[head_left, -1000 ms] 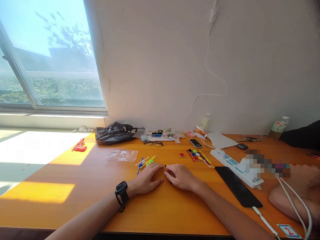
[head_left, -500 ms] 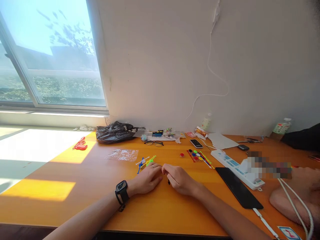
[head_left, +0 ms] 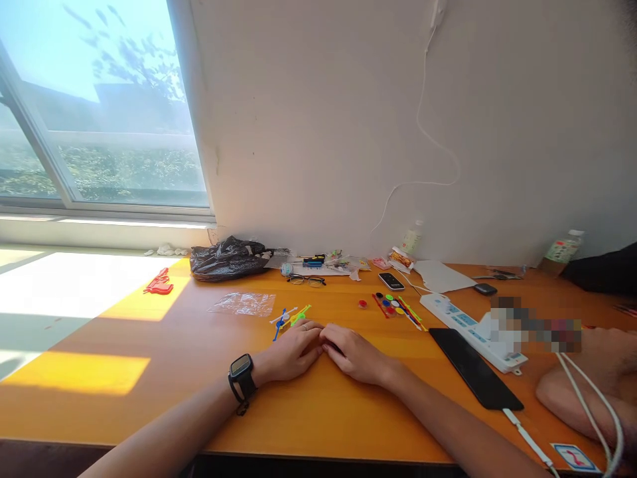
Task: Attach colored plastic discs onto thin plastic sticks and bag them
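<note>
My left hand [head_left: 297, 348], with a black watch on its wrist, rests on the wooden table, its fingers bent and closed. Against its fingertips lies my right hand [head_left: 354, 353], curled with the fingers drawn in. Whatever may be between the fingers is hidden. Just beyond my left hand are a blue plastic piece with thin arms [head_left: 279, 324] and a yellow-green one [head_left: 300, 315], with white parts beside them. Farther right, several coloured discs and thin sticks [head_left: 398, 310] form a small group, and a red disc [head_left: 362, 304] sits apart from it.
A black tablet [head_left: 475, 367] and a white power strip [head_left: 468, 332] lie to the right, near another person's arm [head_left: 577, 398]. Behind are glasses [head_left: 306, 281], a clear plastic bag [head_left: 243, 304] and a black bag [head_left: 229, 259]. A red toy gun [head_left: 159, 283] lies left.
My right hand has shifted slightly left and closed up against my left hand. A small dark thing that showed under it is out of sight. The view has tilted a little.
</note>
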Action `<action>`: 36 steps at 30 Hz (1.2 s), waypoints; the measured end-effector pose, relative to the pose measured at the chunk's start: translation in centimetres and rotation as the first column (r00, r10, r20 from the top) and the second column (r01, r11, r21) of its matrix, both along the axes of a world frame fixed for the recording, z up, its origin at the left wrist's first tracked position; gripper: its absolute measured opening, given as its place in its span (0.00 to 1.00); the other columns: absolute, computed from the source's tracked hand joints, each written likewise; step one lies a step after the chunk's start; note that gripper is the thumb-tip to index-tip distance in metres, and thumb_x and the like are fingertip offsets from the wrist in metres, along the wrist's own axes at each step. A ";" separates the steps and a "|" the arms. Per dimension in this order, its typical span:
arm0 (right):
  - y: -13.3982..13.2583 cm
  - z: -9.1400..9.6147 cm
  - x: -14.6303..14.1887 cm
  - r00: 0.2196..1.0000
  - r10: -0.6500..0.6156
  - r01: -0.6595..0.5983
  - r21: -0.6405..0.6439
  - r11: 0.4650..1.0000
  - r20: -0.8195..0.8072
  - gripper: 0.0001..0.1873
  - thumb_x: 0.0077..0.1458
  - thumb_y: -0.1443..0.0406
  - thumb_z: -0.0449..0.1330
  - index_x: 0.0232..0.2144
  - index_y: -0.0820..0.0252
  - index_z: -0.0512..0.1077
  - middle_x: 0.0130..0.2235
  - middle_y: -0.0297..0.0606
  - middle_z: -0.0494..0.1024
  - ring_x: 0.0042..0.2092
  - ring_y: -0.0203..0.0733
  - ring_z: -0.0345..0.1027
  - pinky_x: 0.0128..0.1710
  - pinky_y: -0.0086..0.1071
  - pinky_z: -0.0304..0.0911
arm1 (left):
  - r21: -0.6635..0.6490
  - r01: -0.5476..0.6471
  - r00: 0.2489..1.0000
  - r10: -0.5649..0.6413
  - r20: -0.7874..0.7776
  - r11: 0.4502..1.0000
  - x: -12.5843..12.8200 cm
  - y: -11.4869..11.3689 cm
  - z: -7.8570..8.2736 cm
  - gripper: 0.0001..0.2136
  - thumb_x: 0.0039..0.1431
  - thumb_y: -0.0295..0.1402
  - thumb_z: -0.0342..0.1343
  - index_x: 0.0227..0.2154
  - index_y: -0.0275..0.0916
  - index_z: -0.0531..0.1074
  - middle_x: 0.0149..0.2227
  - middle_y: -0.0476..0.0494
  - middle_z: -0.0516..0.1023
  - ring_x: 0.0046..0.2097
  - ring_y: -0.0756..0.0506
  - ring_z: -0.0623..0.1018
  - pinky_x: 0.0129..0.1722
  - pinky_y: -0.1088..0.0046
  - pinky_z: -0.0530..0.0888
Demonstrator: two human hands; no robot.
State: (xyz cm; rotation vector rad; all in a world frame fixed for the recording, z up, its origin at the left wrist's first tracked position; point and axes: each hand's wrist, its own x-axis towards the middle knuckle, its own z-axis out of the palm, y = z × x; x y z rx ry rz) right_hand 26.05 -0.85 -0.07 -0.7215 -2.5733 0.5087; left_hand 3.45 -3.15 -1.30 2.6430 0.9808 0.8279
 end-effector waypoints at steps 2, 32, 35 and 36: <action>0.0 0.0 0.0 1.000 -0.001 0.000 0.015 1.000 0.011 0.05 0.67 0.71 0.53 0.39 0.57 0.68 0.43 0.40 0.77 0.43 0.43 0.71 0.45 0.35 0.65 | -0.008 0.013 1.000 -0.013 0.013 1.000 0.0 0.0 0.0 0.10 0.71 0.29 0.51 0.49 0.43 0.74 0.52 0.40 0.78 0.54 0.40 0.75 0.58 0.58 0.71; -0.6 1.1 0.5 0.993 0.015 -0.020 0.040 0.999 0.116 0.05 0.64 0.70 0.56 0.41 0.57 0.70 0.44 0.40 0.78 0.43 0.44 0.70 0.43 0.34 0.63 | -0.026 0.023 1.000 -0.023 -0.015 0.999 -0.4 0.0 0.5 0.08 0.71 0.31 0.52 0.46 0.45 0.75 0.54 0.42 0.78 0.55 0.40 0.75 0.58 0.60 0.72; -0.6 1.1 0.5 0.993 0.011 -0.017 0.043 0.999 0.118 0.05 0.64 0.70 0.56 0.41 0.57 0.69 0.44 0.40 0.78 0.43 0.44 0.71 0.44 0.34 0.63 | -0.028 0.023 0.999 -0.024 -0.023 0.999 -0.4 -0.2 0.7 0.08 0.71 0.30 0.53 0.47 0.45 0.75 0.54 0.42 0.78 0.55 0.41 0.76 0.58 0.60 0.72; -0.6 1.2 0.5 0.993 0.010 -0.016 0.044 0.999 0.120 0.05 0.64 0.70 0.56 0.41 0.57 0.69 0.45 0.40 0.79 0.43 0.44 0.71 0.44 0.34 0.63 | -0.030 0.023 0.999 -0.024 -0.026 0.999 -0.5 -0.2 0.7 0.08 0.71 0.30 0.53 0.47 0.45 0.75 0.54 0.42 0.78 0.54 0.41 0.76 0.58 0.60 0.72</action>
